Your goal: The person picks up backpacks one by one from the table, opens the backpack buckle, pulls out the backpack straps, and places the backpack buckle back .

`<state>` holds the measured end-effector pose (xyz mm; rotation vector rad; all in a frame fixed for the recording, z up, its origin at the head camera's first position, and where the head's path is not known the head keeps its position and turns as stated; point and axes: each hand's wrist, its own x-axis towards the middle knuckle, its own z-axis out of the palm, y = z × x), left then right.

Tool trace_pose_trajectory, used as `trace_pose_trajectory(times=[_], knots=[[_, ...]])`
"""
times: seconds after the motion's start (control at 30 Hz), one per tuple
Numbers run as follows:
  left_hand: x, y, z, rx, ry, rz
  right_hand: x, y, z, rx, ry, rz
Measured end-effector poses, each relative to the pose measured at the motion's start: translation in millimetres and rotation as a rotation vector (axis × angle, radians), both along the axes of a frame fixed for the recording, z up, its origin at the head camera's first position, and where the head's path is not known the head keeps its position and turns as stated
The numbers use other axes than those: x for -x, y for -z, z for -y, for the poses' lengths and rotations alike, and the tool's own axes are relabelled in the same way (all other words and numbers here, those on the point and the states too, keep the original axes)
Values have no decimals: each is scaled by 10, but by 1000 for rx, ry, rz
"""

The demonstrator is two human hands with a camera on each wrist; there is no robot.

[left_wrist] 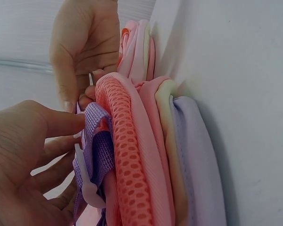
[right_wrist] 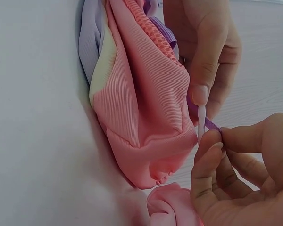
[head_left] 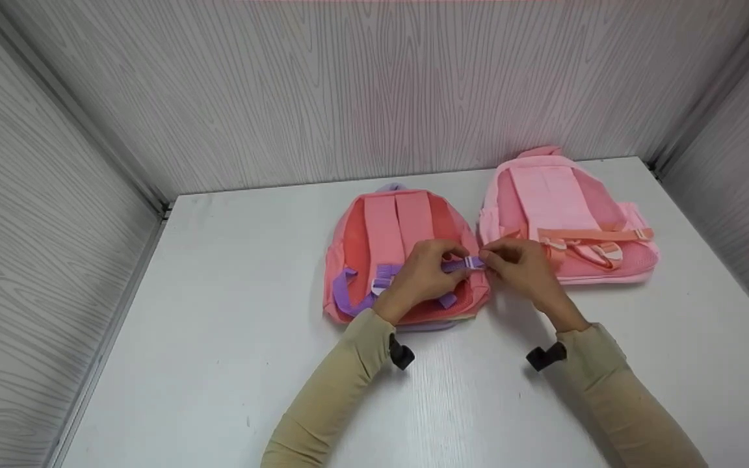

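A coral-pink backpack (head_left: 384, 227) with purple straps lies on the white table, its shoulder straps facing up. Over its right side, my left hand (head_left: 423, 276) pinches a purple strap (head_left: 454, 266) beside a white plastic buckle (head_left: 474, 262). My right hand (head_left: 523, 270) pinches the strap's end on the buckle's other side. In the right wrist view the white buckle (right_wrist: 201, 117) stands between the two hands, with a short purple strap end (right_wrist: 213, 126) between the right thumb and finger. A second white buckle (left_wrist: 87, 183) hangs on purple webbing near the left hand in the left wrist view.
A light-pink backpack (head_left: 553, 195) with orange straps lies right of the first, close against it. The table (head_left: 238, 312) has a grey wood-grain panel (head_left: 322, 91) behind it and side panels left and right. Black wrist cameras (head_left: 402, 354) sit below both hands.
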<state>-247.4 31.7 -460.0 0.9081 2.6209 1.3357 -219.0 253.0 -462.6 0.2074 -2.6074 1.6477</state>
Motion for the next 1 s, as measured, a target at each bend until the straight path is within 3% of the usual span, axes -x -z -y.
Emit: trace_pose_trajectory(times=[0.77,1.0], knots=[[-24,-9,16,42,-13,14,-4,-6,-44,18,-16,-26],[-18,-21,16,62,-13,7,-34,-42,-50,-21,10,-7]])
